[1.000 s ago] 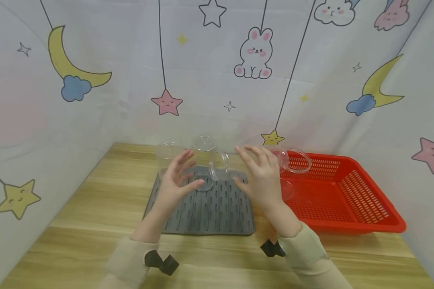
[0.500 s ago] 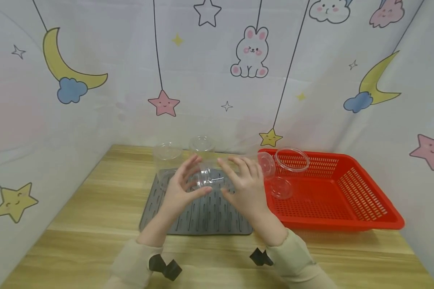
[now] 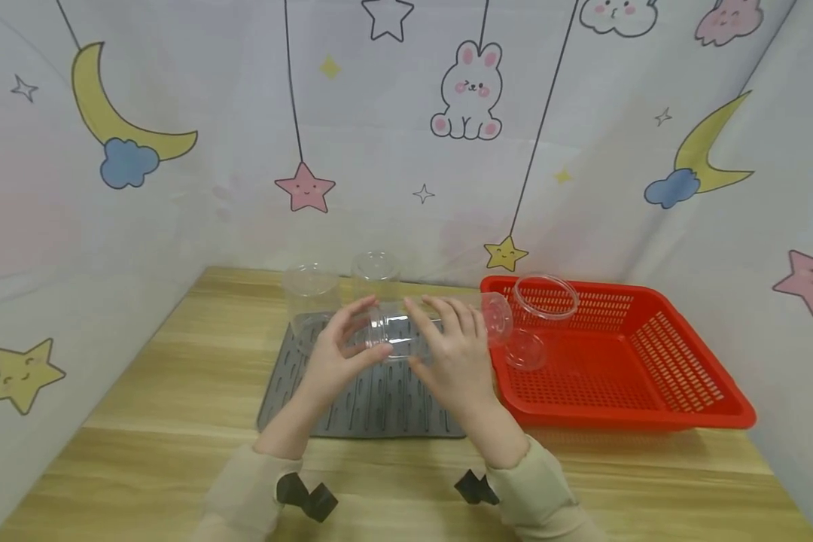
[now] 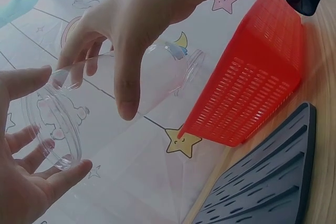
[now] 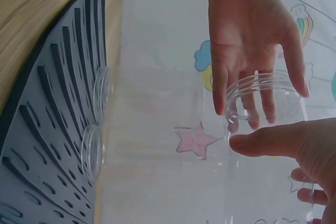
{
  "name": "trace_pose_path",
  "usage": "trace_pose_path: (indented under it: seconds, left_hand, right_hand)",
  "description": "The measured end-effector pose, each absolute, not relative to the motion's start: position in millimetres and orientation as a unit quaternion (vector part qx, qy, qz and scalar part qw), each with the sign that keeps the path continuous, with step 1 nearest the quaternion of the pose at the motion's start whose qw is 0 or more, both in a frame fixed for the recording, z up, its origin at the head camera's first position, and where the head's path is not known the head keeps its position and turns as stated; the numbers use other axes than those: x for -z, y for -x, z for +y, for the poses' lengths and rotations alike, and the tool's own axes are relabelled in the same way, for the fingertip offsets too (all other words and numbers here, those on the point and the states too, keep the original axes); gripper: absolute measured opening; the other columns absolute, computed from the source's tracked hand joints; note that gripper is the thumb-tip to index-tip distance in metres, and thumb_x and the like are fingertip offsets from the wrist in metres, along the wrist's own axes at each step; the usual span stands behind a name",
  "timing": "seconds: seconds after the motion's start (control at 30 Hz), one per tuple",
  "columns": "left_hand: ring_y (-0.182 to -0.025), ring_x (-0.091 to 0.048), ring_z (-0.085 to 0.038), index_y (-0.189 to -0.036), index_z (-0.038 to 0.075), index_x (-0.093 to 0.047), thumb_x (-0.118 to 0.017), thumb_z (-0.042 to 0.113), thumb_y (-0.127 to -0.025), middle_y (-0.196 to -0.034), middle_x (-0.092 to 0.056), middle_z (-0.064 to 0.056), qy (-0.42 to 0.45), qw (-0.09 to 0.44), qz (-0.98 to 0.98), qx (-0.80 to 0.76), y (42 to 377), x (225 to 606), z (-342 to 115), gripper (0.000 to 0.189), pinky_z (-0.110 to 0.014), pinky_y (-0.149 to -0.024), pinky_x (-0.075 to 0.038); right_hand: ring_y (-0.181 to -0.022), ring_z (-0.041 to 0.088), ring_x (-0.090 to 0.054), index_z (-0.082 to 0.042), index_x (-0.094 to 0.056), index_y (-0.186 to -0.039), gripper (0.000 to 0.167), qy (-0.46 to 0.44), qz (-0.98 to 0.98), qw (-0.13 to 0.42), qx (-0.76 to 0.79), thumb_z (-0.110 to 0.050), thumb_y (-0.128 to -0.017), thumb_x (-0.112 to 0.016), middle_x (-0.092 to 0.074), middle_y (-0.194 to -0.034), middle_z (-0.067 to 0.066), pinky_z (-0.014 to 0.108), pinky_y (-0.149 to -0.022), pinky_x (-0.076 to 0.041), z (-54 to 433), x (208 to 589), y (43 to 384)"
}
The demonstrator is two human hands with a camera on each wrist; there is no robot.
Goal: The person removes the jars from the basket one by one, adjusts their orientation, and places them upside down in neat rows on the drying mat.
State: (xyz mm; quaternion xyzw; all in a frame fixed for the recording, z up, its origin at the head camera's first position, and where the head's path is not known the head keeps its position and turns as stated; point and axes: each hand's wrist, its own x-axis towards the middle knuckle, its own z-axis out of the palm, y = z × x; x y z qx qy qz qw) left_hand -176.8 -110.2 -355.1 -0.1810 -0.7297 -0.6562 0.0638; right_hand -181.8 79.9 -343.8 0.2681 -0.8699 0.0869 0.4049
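A clear plastic jar [image 3: 400, 331] is held sideways above the grey ridged mat [image 3: 386, 410]. My left hand [image 3: 339, 357] holds its ringed rim at the left end, thumb in front and fingers behind. The right hand [image 3: 457, 357] grips the body, with the jar's round base [image 3: 497, 318] pointing right. Seen from the left wrist, the left fingers [image 4: 71, 179] touch the rim [image 4: 79, 142]. In the right wrist view the right thumb [image 5: 257, 144] presses just below that rim. Parts of the transparent wall are hard to make out.
Two more clear jars, one at the left [image 3: 312, 282] and one beside it [image 3: 376, 267], stand towards the back of the mat. A red perforated basket [image 3: 650, 418] sits at the right, with another clear jar [image 3: 545, 297] upright inside. A printed curtain [image 3: 393, 150] hangs behind.
My right hand has moved left and slightly down, bringing the jar with it. The left hand, apart from the jar at first, now holds its rim.
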Motion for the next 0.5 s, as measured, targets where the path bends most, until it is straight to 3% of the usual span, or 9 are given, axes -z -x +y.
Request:
trace_pose_path:
  seconds: [0.3,0.5]
  left_hand:
    - [-0.140,-0.034,-0.042,-0.147,0.002,-0.034,-0.067,0.007,-0.089,-0.152,-0.034,-0.020,0.183,0.054,-0.723,0.664,178,354,-112,0.068,-0.059,-0.106,-0.042]
    - [-0.140,-0.033,-0.042,-0.147,0.000,-0.032,-0.060,0.001,-0.091,-0.153,-0.032,-0.018,0.171,0.050,-0.713,0.678,178,352,-117,0.063,-0.061,-0.104,-0.042]
  right_hand:
    - [-0.123,0.031,-0.048,-0.016,-0.058,-0.135,0.088,-0.287,-0.869,0.378,-0.141,-0.032,-0.057,-0.096,-0.057,-0.132,0.011,0.057,-0.106,-0.040,82,343,181]
    - [-0.127,0.035,-0.047,-0.008,-0.060,-0.128,0.077,-0.350,-0.787,0.431,-0.269,-0.030,-0.061,-0.093,-0.057,-0.131,0.016,0.066,-0.113,-0.025,93,336,185]
